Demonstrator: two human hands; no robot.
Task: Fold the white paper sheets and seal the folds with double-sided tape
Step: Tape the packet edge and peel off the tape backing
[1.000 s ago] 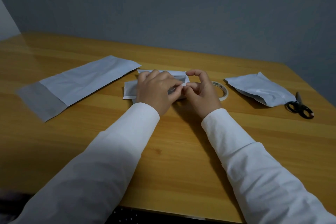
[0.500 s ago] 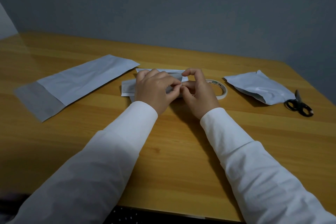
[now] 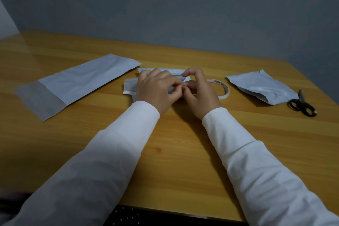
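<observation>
Grey wall backs a wooden worktop (image 3: 174, 134). Mid-worktop, the left hand (image 3: 156, 88) and right hand (image 3: 200, 93) both pinch the folded paper (image 3: 129, 87), fingertips meeting at its edge. It looks light, limp and easily creased; best held at the fold. Tape (image 3: 222, 89) lies just right; open room nearer the person.

Three pieces of white paper lie on the counter (image 3: 183, 152): one long folded sheet (image 3: 77, 82) at the left, one small folded sheet (image 3: 130, 87) in the middle, partly under the hands, and one crumpled folded sheet (image 3: 262, 88) at the right. There is one tape roll (image 3: 222, 91), one pair of black scissors (image 3: 301, 105), and two hands, the left hand (image 3: 156, 90) and the right hand (image 3: 200, 93).
</observation>
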